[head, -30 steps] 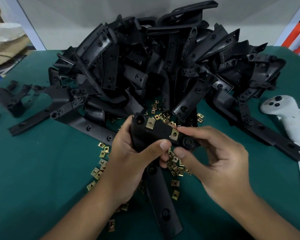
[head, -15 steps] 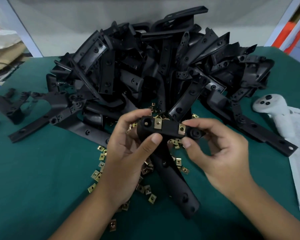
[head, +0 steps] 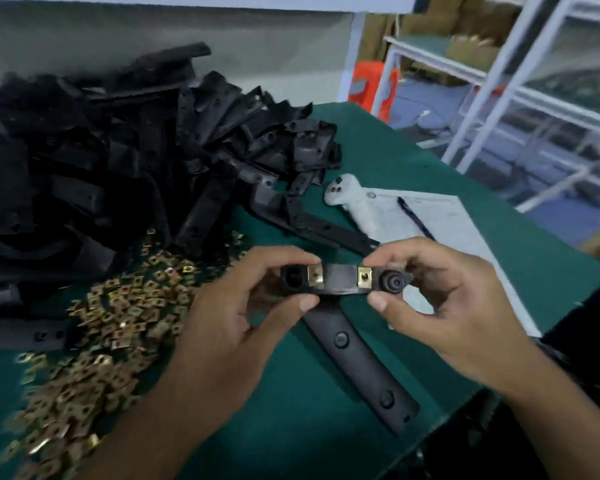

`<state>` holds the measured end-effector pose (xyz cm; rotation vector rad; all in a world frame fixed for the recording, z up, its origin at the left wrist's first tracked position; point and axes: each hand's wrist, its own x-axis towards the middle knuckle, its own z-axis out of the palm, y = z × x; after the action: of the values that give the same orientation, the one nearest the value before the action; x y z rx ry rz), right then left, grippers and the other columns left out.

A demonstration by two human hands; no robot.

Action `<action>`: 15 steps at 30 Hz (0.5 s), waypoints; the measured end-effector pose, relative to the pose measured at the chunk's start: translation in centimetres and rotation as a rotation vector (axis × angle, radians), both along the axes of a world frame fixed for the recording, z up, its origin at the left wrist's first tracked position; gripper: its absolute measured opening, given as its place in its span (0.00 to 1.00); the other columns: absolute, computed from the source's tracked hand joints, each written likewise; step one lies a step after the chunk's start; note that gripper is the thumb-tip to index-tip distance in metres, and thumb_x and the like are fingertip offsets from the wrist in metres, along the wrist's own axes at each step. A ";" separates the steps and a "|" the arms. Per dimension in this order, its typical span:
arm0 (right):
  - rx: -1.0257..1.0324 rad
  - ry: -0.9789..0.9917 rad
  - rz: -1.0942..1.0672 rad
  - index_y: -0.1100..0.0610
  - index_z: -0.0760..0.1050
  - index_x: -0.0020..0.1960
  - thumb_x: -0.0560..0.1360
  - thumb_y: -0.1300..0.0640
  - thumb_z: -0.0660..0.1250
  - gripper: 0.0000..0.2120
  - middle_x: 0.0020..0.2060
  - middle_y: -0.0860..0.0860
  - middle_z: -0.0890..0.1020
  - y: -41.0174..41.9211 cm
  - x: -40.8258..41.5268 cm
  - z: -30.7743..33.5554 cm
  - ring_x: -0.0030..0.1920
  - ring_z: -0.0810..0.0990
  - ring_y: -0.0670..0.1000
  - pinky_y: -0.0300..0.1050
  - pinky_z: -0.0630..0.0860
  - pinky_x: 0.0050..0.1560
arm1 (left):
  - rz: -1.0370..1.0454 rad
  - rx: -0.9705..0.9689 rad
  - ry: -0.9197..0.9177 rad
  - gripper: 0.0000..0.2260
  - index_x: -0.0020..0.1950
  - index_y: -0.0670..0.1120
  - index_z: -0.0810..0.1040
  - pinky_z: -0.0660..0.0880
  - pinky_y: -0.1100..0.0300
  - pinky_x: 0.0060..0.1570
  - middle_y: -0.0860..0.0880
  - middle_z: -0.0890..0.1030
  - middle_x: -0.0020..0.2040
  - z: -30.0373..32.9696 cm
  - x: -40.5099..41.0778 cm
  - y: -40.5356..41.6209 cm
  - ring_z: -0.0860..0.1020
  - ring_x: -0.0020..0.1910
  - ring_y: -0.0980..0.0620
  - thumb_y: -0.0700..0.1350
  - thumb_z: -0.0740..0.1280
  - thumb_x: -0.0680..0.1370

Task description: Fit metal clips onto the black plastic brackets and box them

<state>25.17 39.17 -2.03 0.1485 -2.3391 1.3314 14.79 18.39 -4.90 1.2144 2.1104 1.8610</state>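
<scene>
I hold one black plastic bracket level above the green table, with its long arm hanging down toward me. My left hand pinches its left end between thumb and fingers. At the right end, my right hand pinches it the same way. Two brass clips sit on the bracket's top bar, one clip near the left end and another clip near the right. A big heap of black brackets fills the table's left. Loose brass clips lie scattered in front of the heap.
A white hand controller lies on a paper sheet with a dark pen to the right of the heap. The green table's right edge runs diagonally, with white metal shelving and floor beyond it.
My view has swung to the right, so the heap sits further left. The bracket has moved right and been turned level, with both hands still gripping its ends.
</scene>
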 end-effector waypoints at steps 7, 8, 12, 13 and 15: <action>0.049 -0.071 -0.353 0.53 0.80 0.50 0.72 0.62 0.74 0.09 0.39 0.51 0.81 5.2 12.5 -0.2 0.37 0.78 0.50 0.35 0.73 0.43 | -0.374 0.018 -0.099 0.10 0.60 0.58 0.76 0.77 0.65 0.48 0.55 0.84 0.51 -1.8 7.0 10.2 0.83 0.52 0.53 0.47 0.68 0.80; 0.052 -0.086 -0.402 0.53 0.80 0.50 0.72 0.63 0.73 0.09 0.40 0.51 0.82 5.7 14.2 -0.2 0.38 0.79 0.50 0.36 0.74 0.44 | -0.416 0.025 -0.106 0.10 0.59 0.57 0.76 0.77 0.64 0.48 0.54 0.84 0.51 -2.0 8.1 11.4 0.83 0.51 0.53 0.45 0.68 0.80; 0.039 -0.131 -0.531 0.53 0.81 0.51 0.72 0.63 0.73 0.10 0.40 0.50 0.83 6.9 19.7 -0.3 0.39 0.80 0.49 0.35 0.74 0.43 | -0.554 0.003 -0.113 0.10 0.59 0.57 0.76 0.78 0.63 0.48 0.55 0.82 0.50 -2.7 11.9 15.1 0.83 0.51 0.53 0.46 0.67 0.80; 0.053 -0.142 -0.566 0.52 0.81 0.51 0.72 0.63 0.74 0.10 0.40 0.49 0.83 7.1 20.8 -0.4 0.39 0.80 0.50 0.35 0.74 0.43 | -0.577 -0.008 -0.111 0.10 0.59 0.58 0.75 0.78 0.63 0.48 0.55 0.82 0.50 -2.9 12.7 15.7 0.83 0.51 0.54 0.46 0.67 0.80; 0.069 -0.175 -0.609 0.52 0.81 0.51 0.74 0.62 0.75 0.09 0.41 0.49 0.82 7.5 22.7 -0.7 0.40 0.80 0.51 0.35 0.74 0.43 | -0.605 -0.033 -0.096 0.10 0.60 0.58 0.75 0.77 0.66 0.49 0.57 0.82 0.51 -3.4 14.0 16.8 0.83 0.52 0.56 0.46 0.67 0.80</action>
<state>47.82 46.71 -2.75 -0.6333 -2.2934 0.9845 28.79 35.23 -8.33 1.5003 1.4827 1.5590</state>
